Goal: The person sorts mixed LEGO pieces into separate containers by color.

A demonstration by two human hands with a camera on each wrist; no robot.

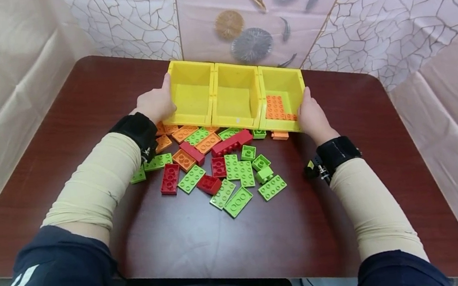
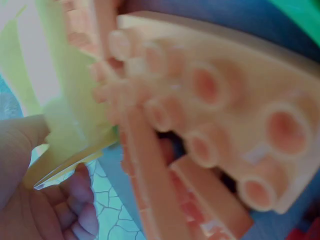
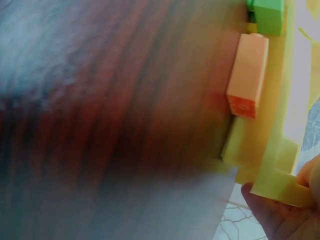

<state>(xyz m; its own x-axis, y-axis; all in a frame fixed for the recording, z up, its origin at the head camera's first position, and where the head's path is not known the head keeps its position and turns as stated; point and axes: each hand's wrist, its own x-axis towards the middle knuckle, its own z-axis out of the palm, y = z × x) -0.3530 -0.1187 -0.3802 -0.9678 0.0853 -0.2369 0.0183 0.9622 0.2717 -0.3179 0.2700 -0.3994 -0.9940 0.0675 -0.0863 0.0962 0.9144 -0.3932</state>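
Note:
A yellow three-part bin [image 1: 236, 101] is held at both ends, close over the far side of the brick pile. My left hand [image 1: 155, 105] grips its left end; in the left wrist view the thumb and curled fingers pinch the yellow wall [image 2: 75, 110]. My right hand [image 1: 313, 116] holds the right end, thumb over the rim, as the right wrist view shows with the bin's corner [image 3: 280, 187]. Orange bricks [image 1: 274, 107] lie in the right compartment; the left and middle compartments show bare yellow floors. An orange brick [image 1: 280, 135] sits by the bin's front right edge.
Green, red and orange toy bricks lie loose on the dark wooden table [image 1: 208, 250], in front of the bin and partly under its front edge. Among them are a long red brick [image 1: 232, 143] and a green brick [image 1: 238, 202]. A patterned cloth [image 1: 248, 21] hangs behind the table.

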